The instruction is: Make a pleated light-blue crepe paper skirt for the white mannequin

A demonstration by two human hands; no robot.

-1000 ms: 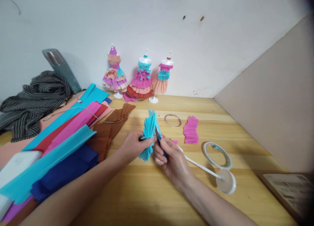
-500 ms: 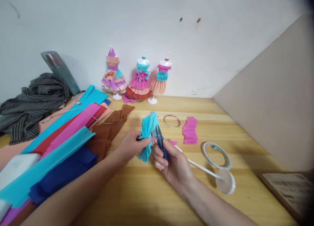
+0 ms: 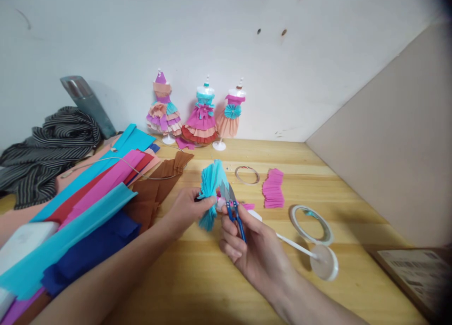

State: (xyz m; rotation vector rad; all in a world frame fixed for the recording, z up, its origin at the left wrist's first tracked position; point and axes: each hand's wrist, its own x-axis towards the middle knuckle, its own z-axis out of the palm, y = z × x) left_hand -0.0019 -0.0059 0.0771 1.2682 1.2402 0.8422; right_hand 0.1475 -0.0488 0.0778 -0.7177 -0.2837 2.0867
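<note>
My left hand [image 3: 187, 211] pinches a pleated turquoise paper fan [image 3: 210, 188] at its waist, holding it upright over the wooden table [image 3: 197, 268]. My right hand [image 3: 252, 247] grips small blue-handled snips [image 3: 233, 207], blades parted and pointing up just right of the fan. A white mannequin stand [image 3: 318, 259] lies on its side under and to the right of my right hand, its round base toward me.
Long sheets of crepe paper [image 3: 88, 207] in turquoise, pink, red, brown and blue cover the left. Three dressed mini mannequins [image 3: 201, 115] stand by the wall. A pink pleated piece [image 3: 273, 188], two tape rings [image 3: 311, 223] and striped cloth [image 3: 45, 146] lie around.
My right hand has drawn the snips back from the fan toward me and to the right. The fan has tilted slightly left in my left hand.
</note>
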